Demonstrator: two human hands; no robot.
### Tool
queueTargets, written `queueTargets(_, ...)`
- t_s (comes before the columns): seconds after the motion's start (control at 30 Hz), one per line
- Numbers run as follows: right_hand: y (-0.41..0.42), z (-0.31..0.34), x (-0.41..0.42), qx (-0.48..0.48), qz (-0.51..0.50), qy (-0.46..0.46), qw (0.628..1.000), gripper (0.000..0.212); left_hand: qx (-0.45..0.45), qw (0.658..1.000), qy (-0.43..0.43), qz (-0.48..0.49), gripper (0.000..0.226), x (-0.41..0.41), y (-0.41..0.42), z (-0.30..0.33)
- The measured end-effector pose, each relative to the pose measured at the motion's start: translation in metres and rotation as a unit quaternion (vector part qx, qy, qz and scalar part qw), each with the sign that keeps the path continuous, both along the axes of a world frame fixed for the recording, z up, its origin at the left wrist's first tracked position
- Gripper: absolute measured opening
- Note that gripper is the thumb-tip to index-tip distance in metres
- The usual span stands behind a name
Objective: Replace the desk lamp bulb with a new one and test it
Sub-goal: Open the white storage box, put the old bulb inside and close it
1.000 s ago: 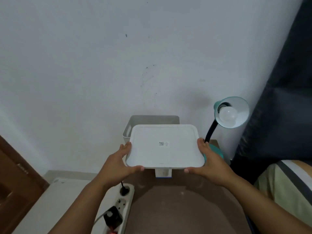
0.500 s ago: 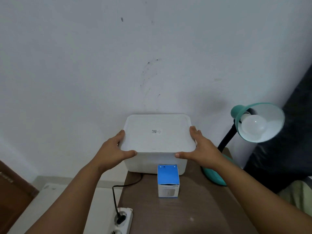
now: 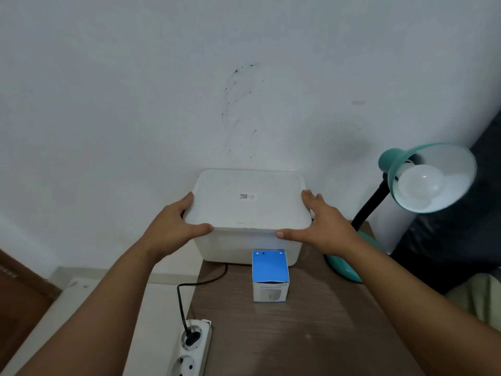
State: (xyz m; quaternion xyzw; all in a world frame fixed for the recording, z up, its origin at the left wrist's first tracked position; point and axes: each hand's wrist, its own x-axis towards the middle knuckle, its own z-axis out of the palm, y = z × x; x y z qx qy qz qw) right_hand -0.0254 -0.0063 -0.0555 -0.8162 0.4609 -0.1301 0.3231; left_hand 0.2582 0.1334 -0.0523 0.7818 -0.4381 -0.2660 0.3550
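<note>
**Bulb box sat between the wrists; lamp lay off to the right**

Furthest left, below and outside the left forearm, a white power strip [image 3: 191, 348] lay on a pale surface beside the tabletop [image 3: 311, 335], with a black plug seated in its upper socket and the cord running up behind the storage box.

The left hand [image 3: 173, 226] was pressed on the left front corner of the lid [image 3: 248, 200], thumb along the front edge and fingers curled over the side. The lid lay flat on the white storage box [image 3: 244, 248], which stood against the wall. The right hand [image 3: 322, 225] mirrored it on the right front corner, thumb on the front edge and fingers spread along the side. Both hands were well apart, one at each end of the lid, and neither was closed around anything else.

Between the two forearms, just nearer the person than the thumbs, the small blue-and-white bulb box [image 3: 270, 276] stood upright on the tabletop, touching or almost touching the storage box front. It sat slightly closer to the right hand.

Right of the right hand stood the teal lamp [image 3: 406, 169], its base partly hidden behind that wrist. The shade tilted toward the person, and the fitted bulb [image 3: 421, 187], unlit, faced out along that axis. The right hand looked the natural one to reach it, up and to the right.
</note>
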Motion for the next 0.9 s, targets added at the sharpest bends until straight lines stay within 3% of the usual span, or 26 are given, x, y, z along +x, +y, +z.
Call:
queueTargets(0.63, 0.005, -0.008, 0.001, 0.001, 0.003, 0.036, 0.999, 0.126, 0.012, 1.0, 0.003, 0.024, 0.094, -0.011, 0.009, -0.007)
queueTargets(0.7, 0.006, -0.009, 0.001, 0.018, 0.0, 0.031, 0.999, 0.125, 0.015, 0.999, -0.023, 0.03, 0.082, -0.016, 0.015, -0.005)
queueTargets(0.8, 0.015, -0.009, -0.001, 0.015, 0.001, 0.006, 1.0, 0.121, 0.001, 0.997, -0.073, 0.036, 0.038, -0.031, 0.025, -0.003)
queueTargets(0.87, 0.024, -0.009, -0.005, -0.002, -0.007, -0.016, 1.0, 0.116, -0.029, 0.995, -0.078, 0.051, 0.033, -0.044, 0.032, 0.0)
queueTargets(0.9, 0.029, -0.01, -0.008, -0.01, -0.013, -0.025, 1.0, 0.112, -0.04, 0.994, -0.086, 0.052, 0.043, -0.052, 0.036, 0.002)
